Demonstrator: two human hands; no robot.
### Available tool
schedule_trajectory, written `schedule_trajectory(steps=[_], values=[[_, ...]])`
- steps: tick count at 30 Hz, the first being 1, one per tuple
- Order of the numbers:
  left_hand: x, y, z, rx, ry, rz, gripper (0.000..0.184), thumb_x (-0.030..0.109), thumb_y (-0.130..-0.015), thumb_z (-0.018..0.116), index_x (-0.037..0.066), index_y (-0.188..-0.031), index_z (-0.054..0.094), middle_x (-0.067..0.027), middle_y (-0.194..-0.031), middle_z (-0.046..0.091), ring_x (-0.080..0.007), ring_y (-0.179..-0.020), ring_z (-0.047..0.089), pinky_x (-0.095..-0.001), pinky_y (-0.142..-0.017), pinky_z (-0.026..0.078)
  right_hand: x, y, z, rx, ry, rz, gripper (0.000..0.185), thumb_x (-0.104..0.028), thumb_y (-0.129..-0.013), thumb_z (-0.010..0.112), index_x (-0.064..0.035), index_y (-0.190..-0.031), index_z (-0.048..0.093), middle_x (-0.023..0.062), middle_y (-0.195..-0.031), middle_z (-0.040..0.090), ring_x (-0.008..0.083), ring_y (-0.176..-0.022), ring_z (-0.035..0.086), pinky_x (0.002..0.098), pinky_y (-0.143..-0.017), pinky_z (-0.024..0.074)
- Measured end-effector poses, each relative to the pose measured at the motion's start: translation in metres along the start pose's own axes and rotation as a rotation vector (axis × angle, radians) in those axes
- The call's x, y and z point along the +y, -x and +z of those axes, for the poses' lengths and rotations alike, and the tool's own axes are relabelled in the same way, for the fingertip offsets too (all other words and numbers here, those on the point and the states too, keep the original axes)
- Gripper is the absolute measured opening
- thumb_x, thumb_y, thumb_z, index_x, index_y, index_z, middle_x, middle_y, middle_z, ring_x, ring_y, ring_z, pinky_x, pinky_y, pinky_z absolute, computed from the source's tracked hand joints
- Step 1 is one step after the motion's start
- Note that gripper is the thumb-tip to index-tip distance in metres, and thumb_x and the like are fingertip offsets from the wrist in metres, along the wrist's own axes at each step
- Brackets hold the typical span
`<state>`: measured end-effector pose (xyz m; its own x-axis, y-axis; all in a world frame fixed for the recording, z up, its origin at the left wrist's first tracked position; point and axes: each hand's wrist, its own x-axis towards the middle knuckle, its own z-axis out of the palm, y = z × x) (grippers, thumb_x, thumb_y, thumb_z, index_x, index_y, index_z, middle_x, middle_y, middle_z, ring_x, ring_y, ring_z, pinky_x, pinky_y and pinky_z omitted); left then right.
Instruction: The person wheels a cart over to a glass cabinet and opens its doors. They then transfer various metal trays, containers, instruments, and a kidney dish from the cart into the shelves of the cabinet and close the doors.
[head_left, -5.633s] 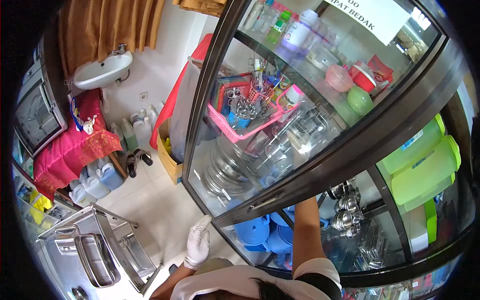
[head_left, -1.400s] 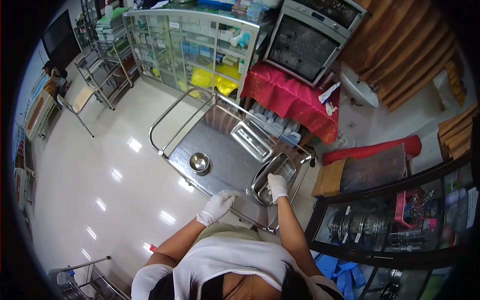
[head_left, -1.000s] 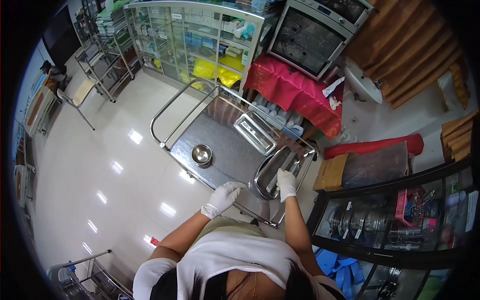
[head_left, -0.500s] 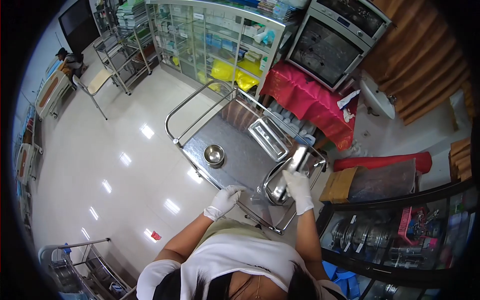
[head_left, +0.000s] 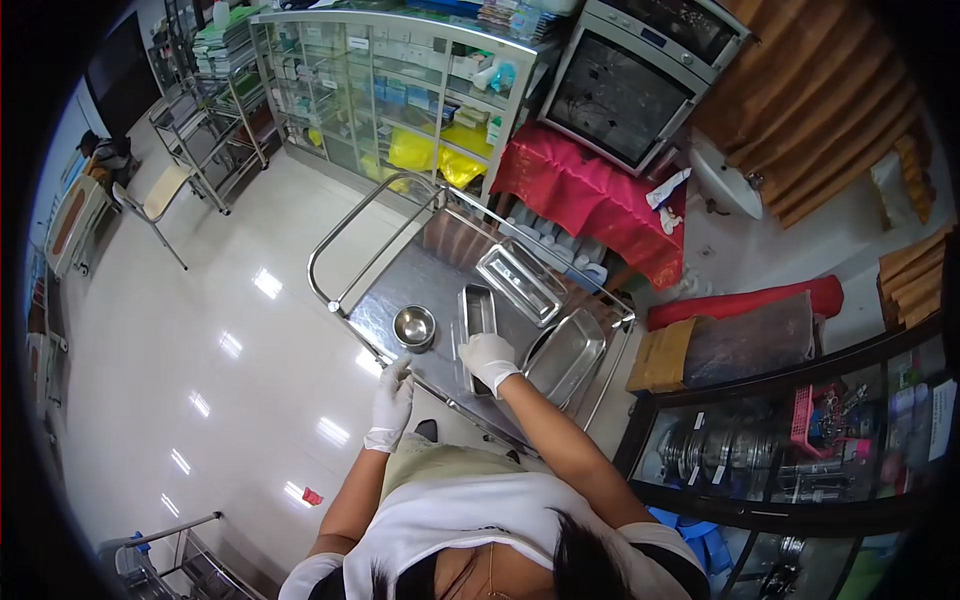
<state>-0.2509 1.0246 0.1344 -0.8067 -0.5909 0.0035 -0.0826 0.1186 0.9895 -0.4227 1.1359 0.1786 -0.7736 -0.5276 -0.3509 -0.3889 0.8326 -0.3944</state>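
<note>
At centre, my right hand (head_left: pixel 487 361) grips a narrow tray (head_left: pixel 480 309), seemingly positioning it; release calls for steadiness. My left hand (head_left: pixel 392 400): empty.

Steel trolley (head_left: pixel 445 275) with tubular rails: one. Steel pieces on its top: four, namely one round bowl (head_left: pixel 414 327) near the near edge, one narrow open oblong tray (head_left: pixel 479 309), one long oblong box-like piece (head_left: pixel 521 280) along the far edge, one larger open tray (head_left: pixel 576 352) at the right-hand end. White-gloved hands: two, left hand (head_left: pixel 392 405) and right hand (head_left: pixel 487 362). White basin (head_left: pixel 724 184): one. Pale-seated metal chair (head_left: pixel 167 192): one. Red scrap (head_left: pixel 313 496) on the floor: one.
</note>
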Motion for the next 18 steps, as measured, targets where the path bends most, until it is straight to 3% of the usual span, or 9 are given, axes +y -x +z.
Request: schedule_trajectory(steps=[8, 14, 18], values=[[-0.011, -0.013, -0.03, 0.03, 0.033, -0.016, 0.037, 0.002, -0.088, 0.049, -0.003, -0.125, 0.049, -0.0127, -0.113, 0.056, -0.0172, -0.094, 0.055, -0.0254, -0.088, 0.043, 0.015, -0.027, 0.054, 0.04, 0.173, 0.111, 0.034, -0.029, -0.077, 0.048, -0.0034, -0.077, 0.069, 0.017, -0.077, 0.067, 0.0378, -0.072, 0.063, 0.0446, -0.064, 0.0482], [-0.009, -0.025, -0.043, -0.006, 0.028, -0.046, 0.037, 0.001, -0.087, 0.049, -0.003, -0.124, 0.049, -0.0148, -0.113, 0.055, -0.0215, -0.097, 0.056, -0.0297, -0.088, 0.045, 0.017, -0.037, 0.065, 0.024, 0.194, 0.17, 0.033, -0.029, -0.077, 0.048, -0.0041, -0.078, 0.07, 0.0167, -0.076, 0.067, 0.0376, -0.071, 0.064, 0.0445, -0.063, 0.0484], [-0.008, -0.033, -0.052, -0.035, 0.026, -0.059, 0.038, 0.0, -0.088, 0.049, -0.002, -0.126, 0.049, -0.0125, -0.113, 0.056, -0.0173, -0.095, 0.055, -0.0261, -0.088, 0.044, 0.019, -0.04, 0.074, 0.053, 0.222, 0.196, 0.034, -0.031, -0.078, 0.049, -0.0042, -0.078, 0.07, 0.0166, -0.077, 0.067, 0.0373, -0.071, 0.064, 0.0438, -0.061, 0.0483]])
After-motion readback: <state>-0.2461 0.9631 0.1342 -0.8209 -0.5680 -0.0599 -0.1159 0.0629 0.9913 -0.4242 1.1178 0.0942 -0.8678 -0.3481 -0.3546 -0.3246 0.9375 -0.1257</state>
